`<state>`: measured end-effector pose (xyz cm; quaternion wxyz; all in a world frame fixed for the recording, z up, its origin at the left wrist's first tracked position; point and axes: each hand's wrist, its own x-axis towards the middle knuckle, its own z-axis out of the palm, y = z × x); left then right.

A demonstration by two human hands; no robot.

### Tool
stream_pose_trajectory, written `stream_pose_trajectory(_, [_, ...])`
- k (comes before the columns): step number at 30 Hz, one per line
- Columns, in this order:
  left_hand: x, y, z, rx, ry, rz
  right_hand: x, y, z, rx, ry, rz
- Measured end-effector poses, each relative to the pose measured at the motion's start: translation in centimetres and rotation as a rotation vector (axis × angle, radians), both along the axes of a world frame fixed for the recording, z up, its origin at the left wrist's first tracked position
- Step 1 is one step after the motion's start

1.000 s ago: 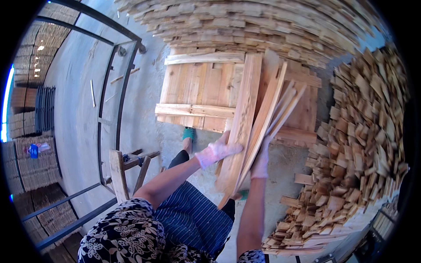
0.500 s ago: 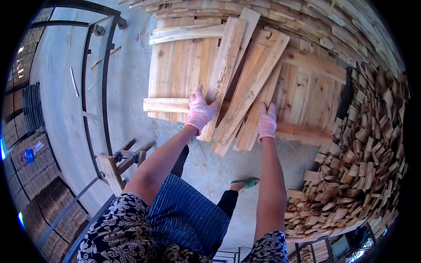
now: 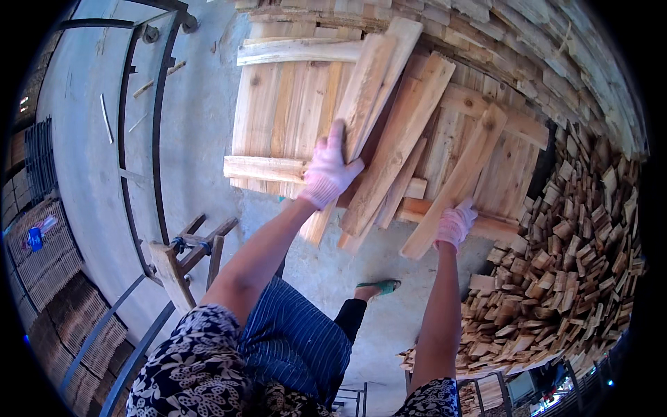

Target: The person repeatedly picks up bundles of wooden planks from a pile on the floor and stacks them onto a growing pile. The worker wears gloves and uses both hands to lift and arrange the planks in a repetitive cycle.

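Note:
My left hand (image 3: pixel 329 170), in a pink-and-white glove, lies across the lower part of a wooden plank (image 3: pixel 367 80). Its index finger is stretched out along the plank's edge and the thumb is spread apart. In a matching glove, my right hand (image 3: pixel 455 224) holds another plank (image 3: pixel 464 174) by its lower right edge; its fingertips are partly hidden. That plank slants over the right one of two slatted wooden panels. Between my hands several loose planks (image 3: pixel 403 139) overlap at angles. Crosswise battens run over the left panel (image 3: pixel 271 115) and the right panel (image 3: pixel 507 167).
A tall stack of boards (image 3: pixel 556 48) stands behind the panels. At right, many short wood pieces (image 3: pixel 556 271) are piled up. A dark metal frame (image 3: pixel 124 125) and a wooden stand (image 3: pixel 174 271) are at left. My foot in a green shoe (image 3: pixel 384 286) rests on the concrete floor.
My right hand has moved right and nearer to me, bringing one plank away from the others onto the right panel. My left hand has shifted slightly right, over the leftmost plank.

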<state>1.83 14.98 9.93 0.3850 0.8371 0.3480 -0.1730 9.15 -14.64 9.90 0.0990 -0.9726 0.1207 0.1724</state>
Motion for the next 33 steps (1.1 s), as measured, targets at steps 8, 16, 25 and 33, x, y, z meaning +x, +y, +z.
stream_pose_trajectory(8, [-9.0,9.8,0.4,0.1,-0.127,0.25,0.5,17.6,-1.3,-0.099,0.001,0.149])
stream_pose_trajectory(16, [-8.1,17.8,-4.2,0.158,-0.066,0.194,-1.3,19.3,-2.1,-0.259,-0.054,0.165])
stream_pose_trajectory(25, [-5.1,18.5,-5.4,0.289,0.059,0.088,-1.8,31.7,-3.1,-0.208,0.24,0.063])
stream_pose_trajectory(33, [-6.6,22.9,-3.9,0.163,0.068,0.134,-3.5,29.4,-4.7,0.018,0.1,0.07])
